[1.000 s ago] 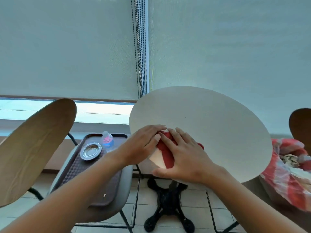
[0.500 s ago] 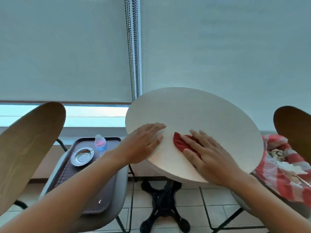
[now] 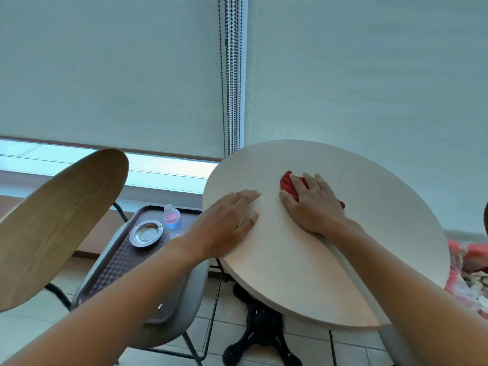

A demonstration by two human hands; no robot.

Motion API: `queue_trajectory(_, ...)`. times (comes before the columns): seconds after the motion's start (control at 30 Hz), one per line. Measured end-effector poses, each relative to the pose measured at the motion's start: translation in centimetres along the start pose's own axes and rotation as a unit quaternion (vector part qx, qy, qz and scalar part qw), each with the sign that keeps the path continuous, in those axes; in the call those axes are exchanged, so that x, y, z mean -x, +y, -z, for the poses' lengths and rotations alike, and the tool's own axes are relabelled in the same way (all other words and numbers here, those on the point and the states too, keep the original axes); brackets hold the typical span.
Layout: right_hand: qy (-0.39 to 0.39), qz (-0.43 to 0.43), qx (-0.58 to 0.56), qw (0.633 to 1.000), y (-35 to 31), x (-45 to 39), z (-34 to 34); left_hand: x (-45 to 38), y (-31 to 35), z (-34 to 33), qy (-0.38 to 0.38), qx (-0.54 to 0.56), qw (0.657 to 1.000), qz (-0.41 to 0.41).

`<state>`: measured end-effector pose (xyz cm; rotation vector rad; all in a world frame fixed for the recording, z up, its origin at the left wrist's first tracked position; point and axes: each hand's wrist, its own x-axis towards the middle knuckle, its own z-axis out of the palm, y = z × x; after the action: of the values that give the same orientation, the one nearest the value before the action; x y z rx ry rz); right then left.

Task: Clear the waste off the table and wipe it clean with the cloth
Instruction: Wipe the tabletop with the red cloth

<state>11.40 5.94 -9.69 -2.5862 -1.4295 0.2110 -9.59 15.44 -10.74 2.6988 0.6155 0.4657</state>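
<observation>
The cloth (image 3: 289,186), red and bunched, lies on the round worktop (image 3: 303,262) toward its far middle, pressed flat under the fingers of the right hand (image 3: 313,204), whose grip is spread wide over it rather than closed around it. The left hand (image 3: 227,220) rests open and flat near the left edge, holding nothing, apart from the cloth. No waste shows on the worktop, so the clearing seems done and the wiping seems to be in progress, with the near and right parts probably left.
</observation>
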Motion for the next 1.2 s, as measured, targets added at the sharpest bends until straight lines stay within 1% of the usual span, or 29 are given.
queue_trajectory(0.2, -0.006, 0.137, 0.004, 0.991, -2.2, 1.7, -1.0, 2.0, -0.1, 0.6, 0.000, 0.021, 0.999, 0.048)
queue_trajectory(0.43, -0.015, 0.261, -0.019, 0.965, -5.1, 7.0, -1.1, 5.6, 0.3, 1.1, 0.011, 0.020, 0.998, 0.054)
queue_trajectory(0.57, -0.018, 0.333, -0.009, 0.943, -4.8, 9.3, -1.3, 7.9, 1.1, 1.3, 0.022, 0.007, 0.998, 0.063)
queue_trajectory(0.7, -0.049, 0.397, -0.006, 0.917, -3.2, 10.7, -0.3, 9.1, 2.6, 1.4, 0.011, -0.001, 0.999, 0.053)
queue_trajectory(0.77, -0.041, 0.374, -0.014, 0.926, -2.2, 11.8, -0.1, 9.5, 3.2, 1.6, -0.005, -0.006, 0.999, 0.032)
queue_trajectory(0.83, -0.034, 0.314, -0.022, 0.949, -1.8, 13.4, -0.4, 9.9, 3.6, 1.9, -0.037, -0.021, 0.999, 0.003)
queue_trajectory(0.9, -0.035, 0.271, -0.006, 0.962, -2.0, 14.7, -1.2, 10.0, 3.8, 2.2, -0.076, -0.053, 0.995, -0.027)
queue_trajectory(0.97, -0.018, 0.255, 0.006, 0.967, -2.4, 15.3, -2.2, 9.7, 3.6, 2.0, -0.090, -0.097, 0.990, -0.055)
queue_trajectory(1.03, 0.019, 0.249, -0.001, 0.968, -2.9, 15.5, -3.1, 9.5, 3.1, 1.8, -0.073, -0.115, 0.987, -0.082)
queue_trajectory(1.13, 0.083, 0.253, 0.010, 0.964, -3.4, 16.0, -4.0, 9.7, 2.2, 1.6, -0.016, -0.082, 0.987, -0.135)
queue_trajectory(1.2, 0.100, 0.260, 0.017, 0.960, -3.7, 16.4, -4.6, 10.1, 1.8, 1.7, 0.023, -0.070, 0.984, -0.163)
